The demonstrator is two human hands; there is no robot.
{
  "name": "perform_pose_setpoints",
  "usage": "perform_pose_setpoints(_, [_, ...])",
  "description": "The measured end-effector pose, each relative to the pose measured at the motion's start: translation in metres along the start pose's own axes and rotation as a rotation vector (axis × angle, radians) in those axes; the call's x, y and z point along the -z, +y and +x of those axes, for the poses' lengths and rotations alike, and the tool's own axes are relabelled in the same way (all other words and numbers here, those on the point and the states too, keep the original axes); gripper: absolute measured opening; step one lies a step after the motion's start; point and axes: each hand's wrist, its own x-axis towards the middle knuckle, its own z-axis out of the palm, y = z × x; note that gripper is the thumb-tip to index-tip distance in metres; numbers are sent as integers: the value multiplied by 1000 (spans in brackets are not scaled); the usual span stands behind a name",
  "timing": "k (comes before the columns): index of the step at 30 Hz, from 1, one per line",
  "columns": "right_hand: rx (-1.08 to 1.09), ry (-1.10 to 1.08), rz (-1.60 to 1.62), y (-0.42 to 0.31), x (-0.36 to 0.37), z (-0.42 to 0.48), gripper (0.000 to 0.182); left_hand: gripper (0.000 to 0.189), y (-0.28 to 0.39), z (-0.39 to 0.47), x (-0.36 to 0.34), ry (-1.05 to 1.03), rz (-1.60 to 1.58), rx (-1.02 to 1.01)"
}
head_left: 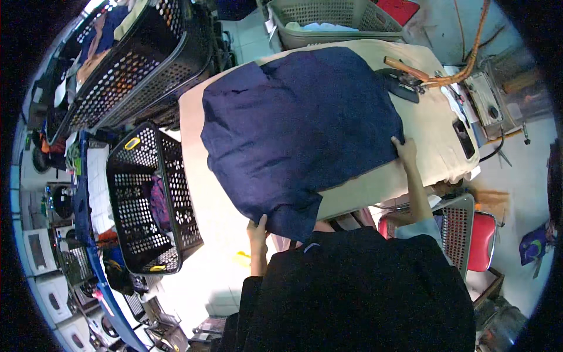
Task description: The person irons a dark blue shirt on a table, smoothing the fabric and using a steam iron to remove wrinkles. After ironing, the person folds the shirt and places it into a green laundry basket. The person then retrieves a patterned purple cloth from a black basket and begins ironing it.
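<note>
A dark navy short-sleeved garment (299, 119), which looks like a shirt, lies spread over a cream padded ironing table (365, 189). My left hand (258, 229) pinches its near edge beside a sleeve that hangs over the table's front. At the right, my right hand (405, 149) grips the garment's corner between thumb and fingers. Slight creases run across the cloth. Beyond my right hand rests a dark iron (398, 86) with a wooden handle, its tan wrapped cord rising to the upper right. The iron's soleplate is hidden.
A black perforated laundry basket (178, 207) stands left of the table, with larger baskets (132, 75) of clothes behind it. A grey-green basket (334, 39) is at the far side. A dark phone-like object (463, 139) lies on the table's right end. Red chair (481, 242) at right.
</note>
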Motion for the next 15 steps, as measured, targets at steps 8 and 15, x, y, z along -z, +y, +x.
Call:
perform_pose_setpoints(8, [19,209,291,-43,25,-36,35,30,5,-10,76,-18,-87,-231])
perform_pose_setpoints(15, [-3,320,159,-21,-4,-85,32,42,-26,-33,63,29,-180,-24])
